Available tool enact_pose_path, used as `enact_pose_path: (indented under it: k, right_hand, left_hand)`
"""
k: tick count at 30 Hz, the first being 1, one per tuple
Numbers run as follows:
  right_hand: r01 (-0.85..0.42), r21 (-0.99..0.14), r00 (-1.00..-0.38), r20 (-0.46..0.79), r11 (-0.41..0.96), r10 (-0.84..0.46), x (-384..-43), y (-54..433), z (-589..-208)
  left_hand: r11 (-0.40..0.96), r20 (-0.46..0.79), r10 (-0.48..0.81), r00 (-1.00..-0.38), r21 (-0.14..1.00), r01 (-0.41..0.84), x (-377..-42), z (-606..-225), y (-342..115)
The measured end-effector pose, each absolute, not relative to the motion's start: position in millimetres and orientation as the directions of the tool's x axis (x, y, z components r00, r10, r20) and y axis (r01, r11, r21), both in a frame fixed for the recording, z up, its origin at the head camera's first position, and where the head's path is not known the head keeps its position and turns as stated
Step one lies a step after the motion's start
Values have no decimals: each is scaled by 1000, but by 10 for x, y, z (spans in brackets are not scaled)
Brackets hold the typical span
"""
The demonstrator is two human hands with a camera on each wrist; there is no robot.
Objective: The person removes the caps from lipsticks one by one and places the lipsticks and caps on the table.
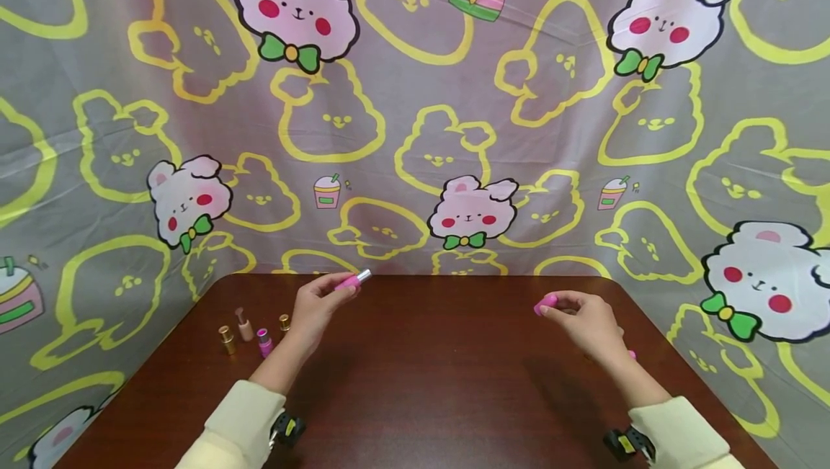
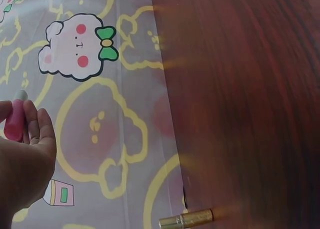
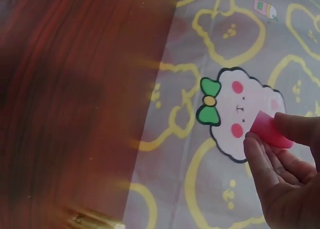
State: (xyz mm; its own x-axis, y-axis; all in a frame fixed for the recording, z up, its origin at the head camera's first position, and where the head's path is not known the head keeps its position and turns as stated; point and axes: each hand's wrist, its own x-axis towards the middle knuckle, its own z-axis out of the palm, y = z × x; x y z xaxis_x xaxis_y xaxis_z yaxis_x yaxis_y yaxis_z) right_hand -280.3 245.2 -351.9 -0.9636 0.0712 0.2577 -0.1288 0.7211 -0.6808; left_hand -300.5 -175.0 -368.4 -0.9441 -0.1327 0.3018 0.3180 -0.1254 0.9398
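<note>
My left hand [image 1: 320, 307] pinches a pink lipstick tube [image 1: 348, 282] with a silver collar, raised over the far left of the table. In the left wrist view the pink tube [image 2: 16, 120] sits between thumb and fingers, its silvery end pointing up. Over on the right, my right hand [image 1: 586, 321] pinches a pink cap [image 1: 546, 304] above the table. The right wrist view shows the pink cap [image 3: 270, 130] between thumb and fingertips. The two hands are well apart.
On the left of the brown table [image 1: 428, 390] stand a gold lipstick [image 1: 226, 340], a beige one [image 1: 244, 326], a magenta one [image 1: 264, 343] and another gold tube [image 1: 284, 323]. A pink piece [image 1: 632, 355] lies partly behind the right wrist. A printed curtain [image 1: 402, 94] surrounds the table.
</note>
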Motion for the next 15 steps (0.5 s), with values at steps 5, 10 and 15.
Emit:
enact_pose_path:
  k: [5,10,15]
  right_hand:
    - [-158,-614,-957,289,773,34,-2839,2494,-3643]
    - [-154,-561,-959,281,813,13,-2850,2525,-3742]
    - [-135,-512,-968,251,848,-2,-2875,2574,-3822]
  left_hand:
    - [-40,272,-154,-950,959,281,-2991,-3739,-1796]
    - [14,234,-166,-958,972,235,-2998,-3792,-1823]
    - [51,208,-182,-961,978,202,-3016,-3838,-1846]
